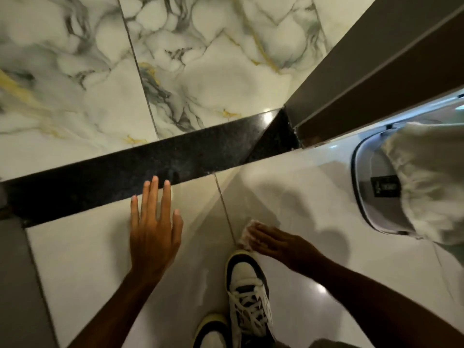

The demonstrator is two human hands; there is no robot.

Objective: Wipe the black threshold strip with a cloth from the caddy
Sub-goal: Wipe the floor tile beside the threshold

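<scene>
The black threshold strip (120, 177) runs diagonally across the floor, from the left edge up to the door frame at right. My left hand (154, 224) lies flat and open on the white tile, its fingertips reaching the strip's near edge. My right hand (278, 243) presses a small white cloth (247, 234) against the white floor tile, well short of the strip, just beyond my shoe. The grey caddy (369, 187) stands at the right with a large white cloth (426, 182) draped over it.
A brown door frame (364, 91) meets the strip's right end. Marble-patterned tiles (200, 59) lie beyond the strip. My two black-and-white sneakers (247, 297) stand on the glossy white tile at the bottom centre. A grey floor section (15, 285) borders the left.
</scene>
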